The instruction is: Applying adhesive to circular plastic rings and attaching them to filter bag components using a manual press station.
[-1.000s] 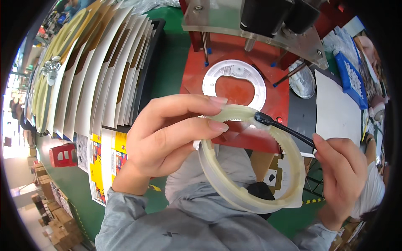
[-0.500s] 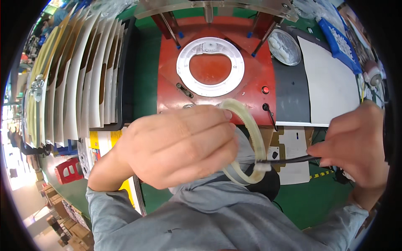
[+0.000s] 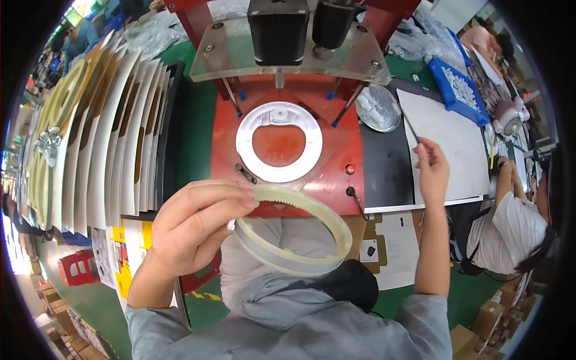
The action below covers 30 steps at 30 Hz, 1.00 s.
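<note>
My left hand point(image 3: 191, 233) grips a pale yellow toothed ring point(image 3: 300, 233) by its left side, holding it tilted above my lap, in front of the red machine base point(image 3: 342, 157). A white ring part point(image 3: 278, 143) lies on that red base under a clear plate carrying two black motors point(image 3: 277, 24). My right hand point(image 3: 432, 170) is raised to the right over the black mat point(image 3: 384, 162), pinching a thin dark tool point(image 3: 410, 128) that points up toward a round clear dish point(image 3: 378, 108).
A long row of upright white and tan cards point(image 3: 114, 132) fills a rack on the left. A white sheet point(image 3: 450, 150) and a blue bin of small white parts point(image 3: 461, 90) lie at right. Another person point(image 3: 510, 228) sits at far right. Cardboard boxes stand on the green floor.
My right hand has left the ring and moved up and right with the thin tool. The left hand has turned the ring so its toothed opening faces up.
</note>
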Tool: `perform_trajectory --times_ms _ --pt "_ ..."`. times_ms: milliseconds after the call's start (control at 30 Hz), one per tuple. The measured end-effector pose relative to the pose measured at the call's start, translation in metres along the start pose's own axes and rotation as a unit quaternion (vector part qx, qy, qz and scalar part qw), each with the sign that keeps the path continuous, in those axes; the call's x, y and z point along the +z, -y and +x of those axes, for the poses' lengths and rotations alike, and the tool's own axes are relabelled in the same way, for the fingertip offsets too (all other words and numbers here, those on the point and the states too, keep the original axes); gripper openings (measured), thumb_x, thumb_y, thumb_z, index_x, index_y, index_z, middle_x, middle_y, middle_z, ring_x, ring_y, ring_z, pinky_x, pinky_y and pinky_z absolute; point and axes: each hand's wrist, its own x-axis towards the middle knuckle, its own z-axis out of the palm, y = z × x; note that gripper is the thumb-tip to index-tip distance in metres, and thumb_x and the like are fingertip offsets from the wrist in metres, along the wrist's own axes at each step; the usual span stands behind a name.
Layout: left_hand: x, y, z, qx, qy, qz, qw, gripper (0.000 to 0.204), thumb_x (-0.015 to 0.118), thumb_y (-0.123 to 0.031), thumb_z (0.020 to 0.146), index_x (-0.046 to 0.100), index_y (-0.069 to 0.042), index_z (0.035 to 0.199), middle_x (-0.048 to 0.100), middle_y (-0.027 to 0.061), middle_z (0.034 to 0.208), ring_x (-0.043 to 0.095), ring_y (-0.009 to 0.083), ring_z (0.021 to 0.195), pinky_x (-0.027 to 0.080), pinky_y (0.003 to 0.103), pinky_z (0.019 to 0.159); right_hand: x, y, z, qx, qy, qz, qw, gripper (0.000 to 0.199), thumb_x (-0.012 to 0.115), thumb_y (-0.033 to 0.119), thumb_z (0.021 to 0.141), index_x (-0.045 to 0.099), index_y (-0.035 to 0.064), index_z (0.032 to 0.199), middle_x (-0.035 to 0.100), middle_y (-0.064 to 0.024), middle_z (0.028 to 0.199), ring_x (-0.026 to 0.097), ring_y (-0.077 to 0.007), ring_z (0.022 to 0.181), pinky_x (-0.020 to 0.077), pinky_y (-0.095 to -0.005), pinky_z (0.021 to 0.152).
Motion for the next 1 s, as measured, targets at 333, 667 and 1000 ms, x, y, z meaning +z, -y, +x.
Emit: perform_trajectory --times_ms 333,667,1000 --pt "-0.005 -0.001 -0.006 -0.173 -0.025 -0.037 0.984 0.035 0.077 0.004 0.086 0.075 0.0 0.12 0.066 0.011 0.103 0.064 0.022 0.088 0.052 0.032 0.073 0.026 0.018 -0.024 -0.179 -0.098 -0.163 0.965 0.019 0.068 0.007 0.099 0.071 0.0011 0.117 0.069 -0.0134 0.111 0.067 -0.0269 0.099 0.0513 -0.038 0.086" --pt "0.061 0.021 0.003 -0.402 -0.102 -0.207 0.886 0.022 0.071 -0.009 0.101 0.058 0.001 0.115 0.066 0.003 0.093 0.06 0.0034 0.079 0.05 0.021 0.068 0.1 0.181 -0.092 -0.451 0.127 -0.013 0.884 0.027 0.082 0.007 0.081 0.071 0.0028 0.105 0.065 -0.0102 0.101 0.061 -0.0325 0.091 0.0494 -0.0424 0.08" --pt "0.092 0.042 0.015 -0.41 -0.245 -0.176 0.861 0.027 0.071 -0.014 0.094 0.053 0.0 0.106 0.064 0.0081 0.078 0.06 0.0147 0.065 0.05 0.033 0.062 0.129 0.206 -0.065 -0.424 0.203 -0.089 0.878 0.026 0.088 0.013 0.075 0.069 0.0051 0.092 0.061 -0.0065 0.097 0.056 -0.0323 0.094 0.0452 -0.0441 0.083"
